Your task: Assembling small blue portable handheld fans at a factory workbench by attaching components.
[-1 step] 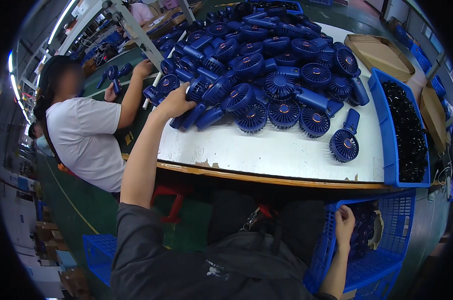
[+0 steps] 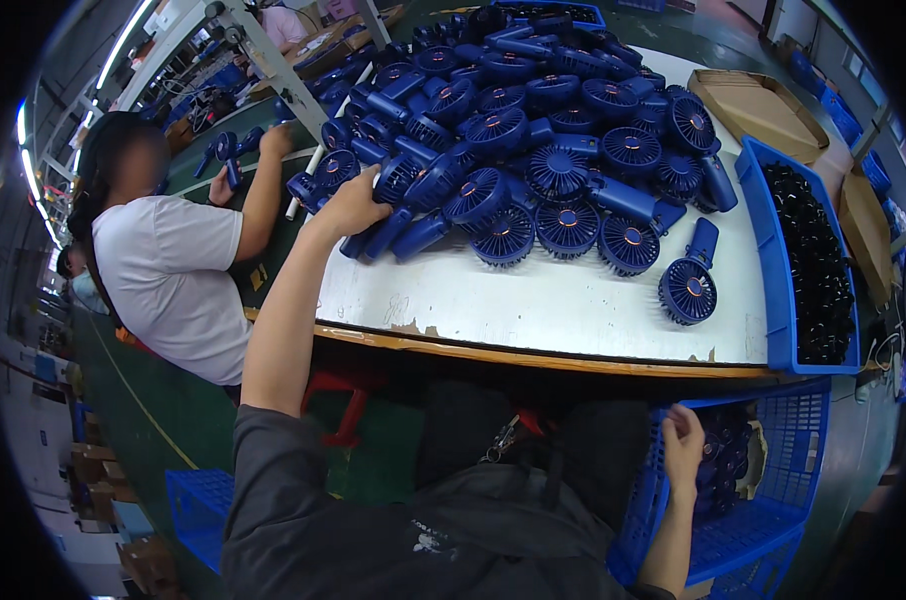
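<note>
Left arm (image 2: 281, 330)'s stretched way out front, pretty much straight, left hand (image 2: 354, 205) back side up with the thumb out to the right, fingertips partly hidden. Right forearm (image 2: 677, 535)'s down low, right hand (image 2: 684, 447) pointing up, fingers loosely curled.

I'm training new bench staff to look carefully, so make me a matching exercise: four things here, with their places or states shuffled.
Things
1. left hand
2. right hand
3. lone fan
4. blue bin

Places or states
A. filled with black parts
B. at the near left edge of the fan pile
C. near the table's front edge, apart from the pile
D. by the left rim of the blue crate

Pairs: 1-B, 2-D, 3-C, 4-A
</note>
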Tool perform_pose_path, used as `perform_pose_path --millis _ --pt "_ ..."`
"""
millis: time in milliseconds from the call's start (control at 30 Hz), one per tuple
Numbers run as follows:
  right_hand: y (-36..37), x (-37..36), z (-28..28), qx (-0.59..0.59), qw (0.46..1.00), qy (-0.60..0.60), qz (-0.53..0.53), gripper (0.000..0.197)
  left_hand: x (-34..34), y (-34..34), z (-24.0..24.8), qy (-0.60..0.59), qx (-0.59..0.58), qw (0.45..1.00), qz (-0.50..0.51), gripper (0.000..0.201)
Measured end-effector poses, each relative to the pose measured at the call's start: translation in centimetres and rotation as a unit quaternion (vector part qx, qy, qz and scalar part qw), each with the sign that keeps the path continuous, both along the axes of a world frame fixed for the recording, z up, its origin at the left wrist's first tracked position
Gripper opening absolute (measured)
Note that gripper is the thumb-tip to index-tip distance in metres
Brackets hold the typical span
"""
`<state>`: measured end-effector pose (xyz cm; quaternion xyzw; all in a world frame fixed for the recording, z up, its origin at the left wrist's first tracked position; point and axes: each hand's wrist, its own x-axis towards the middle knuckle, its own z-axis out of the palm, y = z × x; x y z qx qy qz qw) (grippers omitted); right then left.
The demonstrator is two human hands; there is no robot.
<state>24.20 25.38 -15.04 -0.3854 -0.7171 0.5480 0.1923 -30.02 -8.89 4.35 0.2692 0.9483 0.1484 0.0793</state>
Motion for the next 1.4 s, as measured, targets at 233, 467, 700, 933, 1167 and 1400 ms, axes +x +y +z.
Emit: perform_pose_path --millis 233,467,700,933,1167,1400 --pt "-8.4 -8.5 10.3 0.033 0.978 0.101 0.178 0.029 3.5 -1.5 2.6 0.041 0.264 0.962 0.047 0.064" --pt "-15.7 -16.4 13.3 -0.151 0.907 0.209 0.332 0.067 20.2 3.2 -0.7 -0.125 0.578 0.805 0.043 0.055" --pt "-18.5 -17.8 12.3 -0.184 0.918 0.226 0.269 0.054 28.9 5.1 -5.1 -0.316 0.686 0.653 -0.049 0.054" --pt "-15.5 -15.3 14.3 -0.032 0.926 0.011 0.377 0.033 27.3 5.4 -5.4 -0.393 0.697 0.594 0.084 0.058" --pt "-13.5 -15.4 18.4 0.306 0.854 0.058 0.417 0.034 28.7 7.9 -5.4 -0.663 0.590 0.441 -0.134 0.105" --pt "6.5 -17.0 24.5 0.295 0.926 -0.118 0.202 0.020 29.3 6.8 -5.2 -0.659 0.568 0.482 -0.099 0.046"
